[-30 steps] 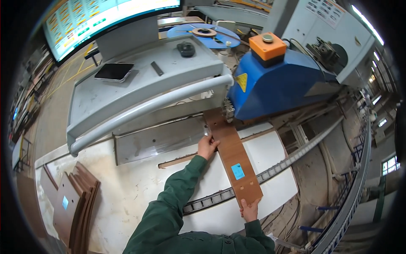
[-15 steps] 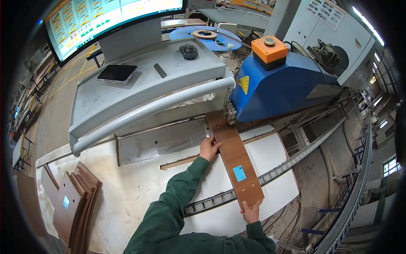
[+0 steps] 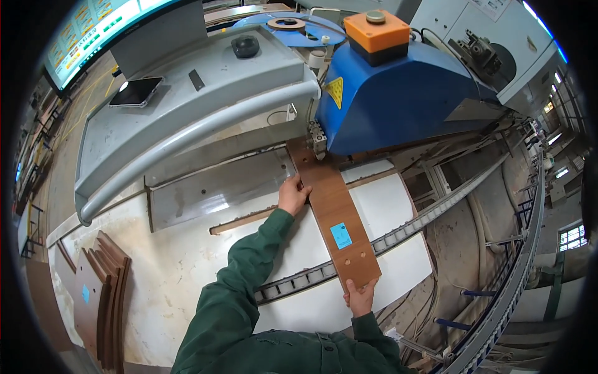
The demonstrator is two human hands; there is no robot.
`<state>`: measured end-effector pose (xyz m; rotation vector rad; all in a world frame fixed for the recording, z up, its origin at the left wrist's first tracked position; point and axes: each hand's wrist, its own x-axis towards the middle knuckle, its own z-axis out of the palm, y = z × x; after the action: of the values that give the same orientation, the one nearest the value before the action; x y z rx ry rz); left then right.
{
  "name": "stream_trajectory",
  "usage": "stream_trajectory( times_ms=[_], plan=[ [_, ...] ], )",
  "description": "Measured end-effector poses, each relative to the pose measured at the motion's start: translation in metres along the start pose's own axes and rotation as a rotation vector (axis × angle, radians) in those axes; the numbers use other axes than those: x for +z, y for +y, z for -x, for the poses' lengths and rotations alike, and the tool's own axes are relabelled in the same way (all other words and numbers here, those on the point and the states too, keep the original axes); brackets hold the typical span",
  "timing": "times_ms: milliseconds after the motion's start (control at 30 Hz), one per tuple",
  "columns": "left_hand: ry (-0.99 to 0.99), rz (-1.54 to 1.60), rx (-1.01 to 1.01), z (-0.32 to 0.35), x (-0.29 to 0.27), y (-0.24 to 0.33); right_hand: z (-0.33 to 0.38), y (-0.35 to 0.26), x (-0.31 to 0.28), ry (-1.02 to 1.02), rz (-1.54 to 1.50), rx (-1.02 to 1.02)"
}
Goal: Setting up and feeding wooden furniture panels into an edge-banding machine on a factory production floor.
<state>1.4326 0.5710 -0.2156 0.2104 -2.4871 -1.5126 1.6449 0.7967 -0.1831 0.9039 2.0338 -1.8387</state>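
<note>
A long brown wood-grain panel (image 3: 336, 202) with a blue label and drilled holes lies across the white work table (image 3: 168, 274). Its far end reaches beneath the blue machine housing (image 3: 392, 93). My left hand (image 3: 293, 194) grips the panel's left edge near the far end, thumb and fingers pressed together on it. At the near end, my right hand (image 3: 361, 297) holds the corner, thumb on top and fingers curled below. The roller strip (image 3: 299, 282) runs crosswise under the panel.
Several brown panels (image 3: 93, 305) lean in a stack at the left. A grey shelf (image 3: 187, 100) carries a phone (image 3: 136, 91) and a black mouse (image 3: 245, 45). An orange button box (image 3: 376, 37) tops the machine. The conveyor rail (image 3: 529, 249) curves along the right.
My view has shifted, so the whole scene sits a little higher and further left. Both hands keep their hold on the panel, which shows no clear movement on the table.
</note>
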Motion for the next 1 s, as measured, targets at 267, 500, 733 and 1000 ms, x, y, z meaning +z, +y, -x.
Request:
stream_trajectory(
  times_ms=[267, 500, 733, 1000],
  plan=[
    [0.04, -0.058, -0.028, -0.01, 0.032, 0.009, -0.017, -0.013, -0.019, -0.012, 0.005, 0.023],
    [0.07, -0.041, -0.015, -0.018, 0.057, 0.018, -0.03, -0.024, -0.034, 0.0, -0.075, 0.036],
    [0.125, 0.016, -0.016, -0.022, 0.076, 0.03, -0.044, -0.032, -0.048, -0.009, -0.061, 0.051],
    [0.134, -0.046, 0.009, -0.035, 0.113, 0.042, -0.066, -0.048, -0.071, 0.051, -0.085, 0.027]
  ],
)
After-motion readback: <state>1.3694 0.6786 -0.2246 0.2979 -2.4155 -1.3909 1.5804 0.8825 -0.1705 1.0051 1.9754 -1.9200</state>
